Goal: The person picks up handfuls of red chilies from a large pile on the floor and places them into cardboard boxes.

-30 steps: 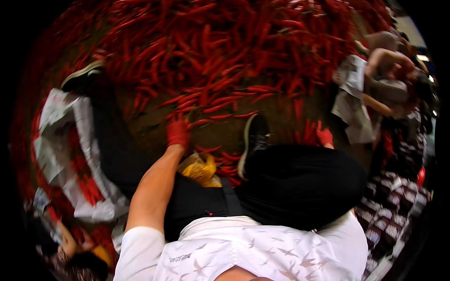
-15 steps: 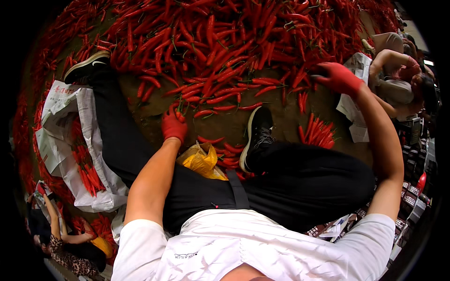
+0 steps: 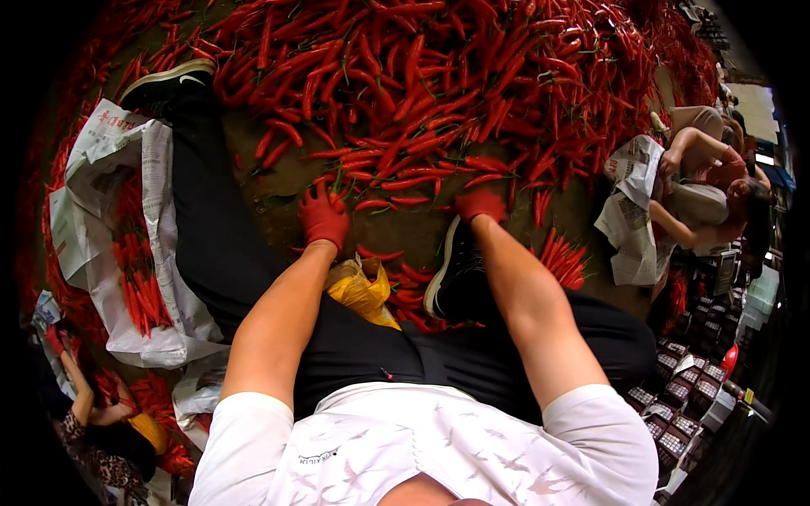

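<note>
Huge heap of red chillies (image 3: 439, 76) spread across the floor (image 3: 422, 232), filling the upper half of the view: long, glossy, thin pods with green stems, tangled at all angles. Open newspaper sheets (image 3: 101, 244) at the left, loaded with a row of sorted chillies (image 3: 139, 270). Black-trousered legs stretched forward, one black shoe (image 3: 169, 80) far out at upper left, another shoe (image 3: 447, 270) tucked near. Both bare forearms extended straight ahead. Left hand (image 3: 323, 215) in a red glove, palm down, fingers curled over a chilli at the heap's near edge. Right hand (image 3: 481, 202) likewise gloved, pressed down on loose pods; grip impossible to tell. Crumpled yellow bag (image 3: 363, 295) between the legs.
</note>
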`<state>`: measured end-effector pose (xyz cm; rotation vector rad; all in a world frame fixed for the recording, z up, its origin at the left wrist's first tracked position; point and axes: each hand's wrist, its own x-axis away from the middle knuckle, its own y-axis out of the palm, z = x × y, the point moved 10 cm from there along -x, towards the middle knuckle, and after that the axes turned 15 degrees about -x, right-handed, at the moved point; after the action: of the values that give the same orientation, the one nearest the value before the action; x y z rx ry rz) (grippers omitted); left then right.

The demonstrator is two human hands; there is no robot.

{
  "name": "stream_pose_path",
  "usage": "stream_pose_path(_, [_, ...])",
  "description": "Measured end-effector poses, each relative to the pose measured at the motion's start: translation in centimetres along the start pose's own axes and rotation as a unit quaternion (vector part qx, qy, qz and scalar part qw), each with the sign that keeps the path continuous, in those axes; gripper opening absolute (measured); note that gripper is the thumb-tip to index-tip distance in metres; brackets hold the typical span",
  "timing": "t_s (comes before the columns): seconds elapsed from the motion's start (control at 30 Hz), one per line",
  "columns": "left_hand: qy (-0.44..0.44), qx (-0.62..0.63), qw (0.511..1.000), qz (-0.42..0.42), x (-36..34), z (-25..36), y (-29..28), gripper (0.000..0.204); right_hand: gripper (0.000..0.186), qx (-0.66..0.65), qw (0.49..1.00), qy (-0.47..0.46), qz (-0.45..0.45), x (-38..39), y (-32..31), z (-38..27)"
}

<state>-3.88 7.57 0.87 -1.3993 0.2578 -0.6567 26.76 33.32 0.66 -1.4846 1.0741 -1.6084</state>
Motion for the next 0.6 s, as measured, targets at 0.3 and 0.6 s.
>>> stream_pose_path(0.3, [-0.016, 0.003, 0.999, -0.041, -0.4, -0.3, 0.6, 0.076, 0.041, -0.305, 0.912, -0.246, 0.118, 2.8, -1.3, -2.5])
stream_pose_path(0.6, [-0.019, 0.010, 0.999, -0.048, -0.4, -0.6, 0.9, 0.073, 0.049, -0.060, 0.811, -0.581, -0.010, 11.8, 1.8, -14.9])
